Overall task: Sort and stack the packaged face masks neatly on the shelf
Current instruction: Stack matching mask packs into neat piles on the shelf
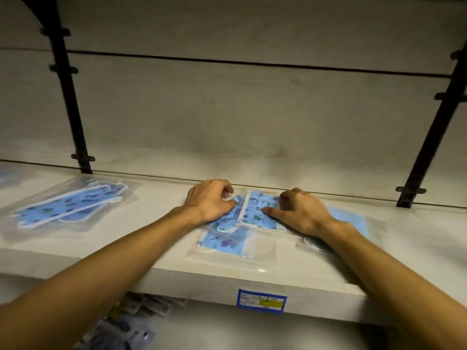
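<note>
Both hands (211,198) (302,212) on glossy mask packets (252,213), pale matte shelf (156,205)

blue patterned face masks (260,213), pale grey shelf (161,223), blue-yellow label (262,300)

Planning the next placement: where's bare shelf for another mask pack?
Bare shelf lies between the left mask packs and the left hand, and at the far right by the right upright. It is crowded at the centre packs, where the right hand also rests.
</note>
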`<state>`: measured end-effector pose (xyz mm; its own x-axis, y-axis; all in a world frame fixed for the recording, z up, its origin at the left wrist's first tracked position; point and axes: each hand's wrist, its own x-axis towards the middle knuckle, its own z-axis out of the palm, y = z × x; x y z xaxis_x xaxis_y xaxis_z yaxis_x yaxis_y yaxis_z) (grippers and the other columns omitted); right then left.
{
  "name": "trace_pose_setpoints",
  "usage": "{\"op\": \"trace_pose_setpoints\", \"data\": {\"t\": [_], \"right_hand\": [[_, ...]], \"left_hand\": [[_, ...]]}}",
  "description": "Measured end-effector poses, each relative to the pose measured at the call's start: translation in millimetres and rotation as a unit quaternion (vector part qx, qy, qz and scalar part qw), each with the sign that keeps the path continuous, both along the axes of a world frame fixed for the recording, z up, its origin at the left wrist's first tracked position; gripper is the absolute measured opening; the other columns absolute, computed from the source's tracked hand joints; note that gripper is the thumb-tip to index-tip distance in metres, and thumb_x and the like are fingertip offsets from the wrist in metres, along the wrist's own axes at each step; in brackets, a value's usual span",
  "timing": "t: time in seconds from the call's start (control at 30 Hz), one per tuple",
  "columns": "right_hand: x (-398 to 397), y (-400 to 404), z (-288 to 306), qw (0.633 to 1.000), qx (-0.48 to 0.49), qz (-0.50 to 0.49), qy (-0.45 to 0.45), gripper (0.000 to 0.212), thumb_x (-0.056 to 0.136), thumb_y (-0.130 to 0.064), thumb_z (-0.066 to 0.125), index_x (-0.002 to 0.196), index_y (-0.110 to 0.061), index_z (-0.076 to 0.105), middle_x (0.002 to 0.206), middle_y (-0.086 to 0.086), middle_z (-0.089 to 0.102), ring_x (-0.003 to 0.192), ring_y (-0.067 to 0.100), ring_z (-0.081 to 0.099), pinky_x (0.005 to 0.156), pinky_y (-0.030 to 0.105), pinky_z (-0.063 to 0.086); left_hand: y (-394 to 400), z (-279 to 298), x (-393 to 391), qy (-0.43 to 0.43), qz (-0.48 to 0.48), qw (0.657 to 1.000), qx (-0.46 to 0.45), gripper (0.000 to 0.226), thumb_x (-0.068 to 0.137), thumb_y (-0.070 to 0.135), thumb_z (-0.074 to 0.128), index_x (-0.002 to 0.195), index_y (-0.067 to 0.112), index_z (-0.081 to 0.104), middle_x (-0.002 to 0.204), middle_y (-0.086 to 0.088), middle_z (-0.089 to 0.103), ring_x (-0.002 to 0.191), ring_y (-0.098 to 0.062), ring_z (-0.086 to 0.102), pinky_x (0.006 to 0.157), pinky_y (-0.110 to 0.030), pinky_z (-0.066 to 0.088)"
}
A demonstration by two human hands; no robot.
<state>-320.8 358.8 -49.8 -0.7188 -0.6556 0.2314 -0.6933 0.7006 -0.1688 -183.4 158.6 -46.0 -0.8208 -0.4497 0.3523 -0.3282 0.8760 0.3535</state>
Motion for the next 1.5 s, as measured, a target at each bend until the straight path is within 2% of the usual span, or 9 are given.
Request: {"op": "trace_pose_setpoints", "data": {"t": [0.1,0.3,0.4,0.53,0.67,0.83,1.17,1.4,1.5], "right_hand": [[-1.2,1.2,1.1,0.996,-0.080,0.002,-0.044,0.079,0.075,-0.071,0.069,0.134,-0.021,0.054,0.121,-0.001,0.066,0.107,0.024,0.062,0.085,0.033,0.047],[0.4,2.8,5.6,0.962,-0.233,0.040,-0.138,0.077,0.074,-0.017,0.086,0.140,-0.017,0.048,0.110,0.004,0.065,0.098,0.027,0.066,0.093,0.040,0.052],[0.5,3.5,8.9,0.921,-0.322,0.041,-0.215,0.076,0.075,0.001,0.081,0.141,-0.014,0.047,0.109,0.009,0.062,0.088,0.029,0.068,0.081,0.049,0.059],[1.9,0.2,13.4,0.841,-0.430,0.023,-0.328,0.072,0.075,0.016,0.075,0.138,-0.008,0.050,0.095,0.005,0.059,0.068,0.018,0.065,0.061,0.033,0.062],[-4.9,7.5,18.4,0.765,-0.493,-0.006,-0.414,0.055,0.077,0.009,0.076,0.125,-0.010,0.057,0.097,0.010,0.068,0.082,0.023,0.068,0.069,0.033,0.061],[-3.7,12.1,17.8,0.689,-0.481,0.053,-0.539,0.020,0.083,0.008,0.065,0.102,0.006,0.062,0.090,0.021,0.057,0.070,0.028,0.057,0.053,0.027,0.054],[12.8,-0.8,37.4,0.729,-0.507,0.067,-0.456,0.051,0.087,0.010,0.059,0.133,-0.013,0.056,0.118,0.011,0.072,0.109,0.026,0.069,0.097,0.039,0.055],[64.6,-26.5,82.2,0.694,-0.558,0.098,-0.445,0.034,0.081,0.013,0.060,0.091,-0.019,0.061,0.065,-0.005,0.059,0.067,0.011,0.056,0.065,0.020,0.048],[95.0,-36.5,94.6,0.642,-0.580,0.108,-0.489,0.051,0.079,0.016,0.058,0.130,0.010,0.055,0.086,0.014,0.044,0.079,0.021,0.046,0.083,0.026,0.040]], "left_hand": [[3.9,-3.1,-6.0,0.027,-0.013,0.999,0.025,0.026,0.083,0.036,0.075,0.108,0.030,0.069,0.095,0.018,0.070,0.094,-0.011,0.066,0.082,-0.030,0.052],[-5.6,-3.8,-5.8,0.089,-0.011,0.993,0.072,0.029,0.083,0.028,0.076,0.111,0.030,0.067,0.094,0.017,0.070,0.087,-0.009,0.067,0.084,-0.031,0.054],[-13.5,-0.2,-0.9,0.112,0.013,0.988,0.101,0.036,0.082,0.028,0.077,0.117,0.027,0.065,0.101,0.014,0.069,0.096,-0.010,0.064,0.083,-0.027,0.049],[-15.4,5.1,2.9,0.124,0.028,0.949,0.288,0.054,0.079,0.017,0.082,0.127,0.018,0.058,0.115,-0.002,0.065,0.103,-0.019,0.065,0.090,-0.034,0.055],[-13.9,13.2,8.8,0.132,0.032,0.869,0.475,0.036,0.079,0.008,0.078,0.109,0.016,0.059,0.096,-0.009,0.068,0.071,-0.017,0.071,0.055,-0.027,0.057],[-16.1,17.7,7.6,0.152,-0.010,0.815,0.560,0.039,0.080,-0.002,0.067,0.119,0.006,0.065,0.106,-0.022,0.073,0.089,-0.033,0.074,0.077,-0.044,0.062],[-15.3,20.9,30.9,0.228,-0.045,0.785,0.574,0.044,0.081,-0.011,0.065,0.120,0.008,0.062,0.104,-0.018,0.075,0.083,-0.030,0.075,0.065,-0.036,0.061],[-39.2,56.8,94.4,0.295,-0.072,0.755,0.582,0.027,0.087,-0.011,0.061,0.111,0.002,0.058,0.103,-0.018,0.074,0.081,-0.026,0.075,0.061,-0.035,0.061],[-51.8,65.0,136.6,0.310,-0.081,0.748,0.581,0.021,0.088,-0.011,0.060,0.096,0.008,0.054,0.107,-0.020,0.072,0.088,-0.029,0.073,0.072,-0.039,0.063]]}}
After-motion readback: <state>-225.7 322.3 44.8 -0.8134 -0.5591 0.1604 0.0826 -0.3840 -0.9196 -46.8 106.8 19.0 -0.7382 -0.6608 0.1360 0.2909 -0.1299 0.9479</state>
